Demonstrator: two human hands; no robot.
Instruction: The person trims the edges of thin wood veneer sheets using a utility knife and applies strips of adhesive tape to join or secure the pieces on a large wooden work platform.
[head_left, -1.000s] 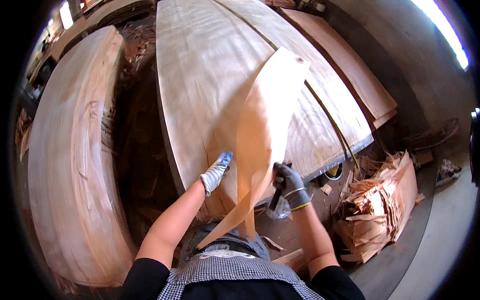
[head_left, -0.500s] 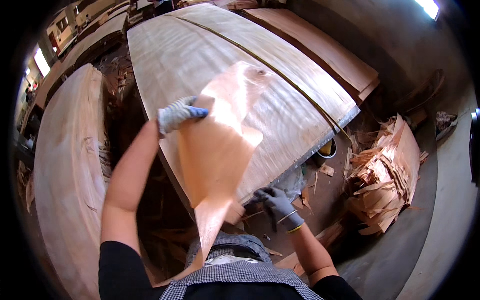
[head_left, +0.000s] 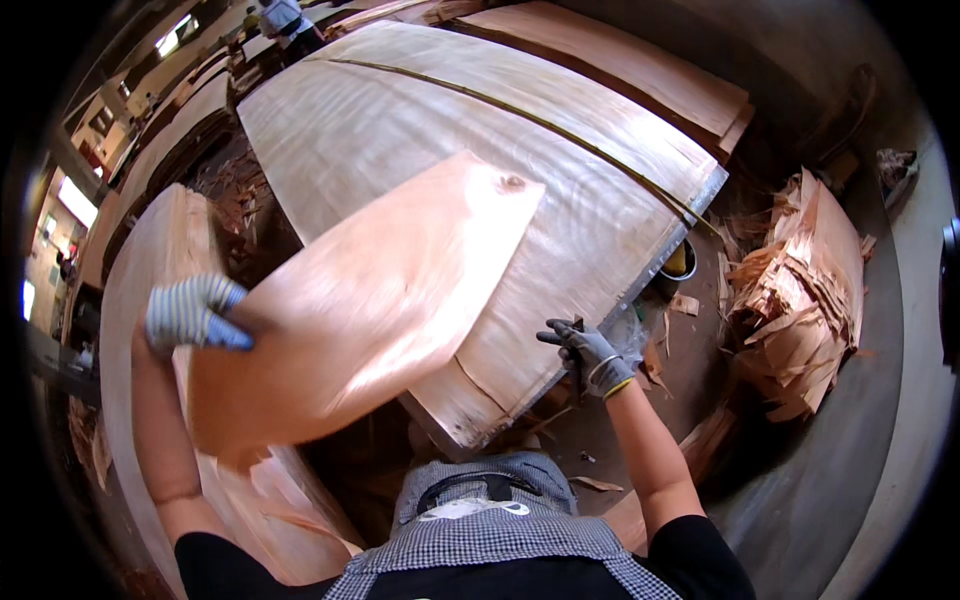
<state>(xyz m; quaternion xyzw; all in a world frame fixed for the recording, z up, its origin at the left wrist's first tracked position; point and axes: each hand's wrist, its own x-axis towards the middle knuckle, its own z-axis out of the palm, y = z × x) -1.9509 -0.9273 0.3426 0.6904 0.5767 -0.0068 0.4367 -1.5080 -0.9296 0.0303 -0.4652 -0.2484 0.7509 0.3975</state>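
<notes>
My left hand (head_left: 198,314), in a striped glove with blue fingertips, is closed on the left edge of a thin tan veneer sheet (head_left: 390,290). The sheet is bowed and raised at the left, and its far end, with a dark knot, lies over a wide pale stack of veneer (head_left: 420,130). My right hand (head_left: 588,355), in a grey glove with dark fingertips, is over the near right edge of that stack. Its fingers are bent around something slim and dark that I cannot make out. A crack runs through the stack's top sheet near its front corner.
A long dark-yellow strip (head_left: 520,117) crosses the stack. Another veneer stack (head_left: 135,290) stands at left. On the right floor lies a bundle of torn veneer (head_left: 800,300), with a bucket (head_left: 680,262) nearer the stack. A person (head_left: 287,22) is at the far left.
My left hand has moved left and down, drawing the veneer sheet leftward and spreading it out. My right hand has shifted slightly up and right. The view has turned a little.
</notes>
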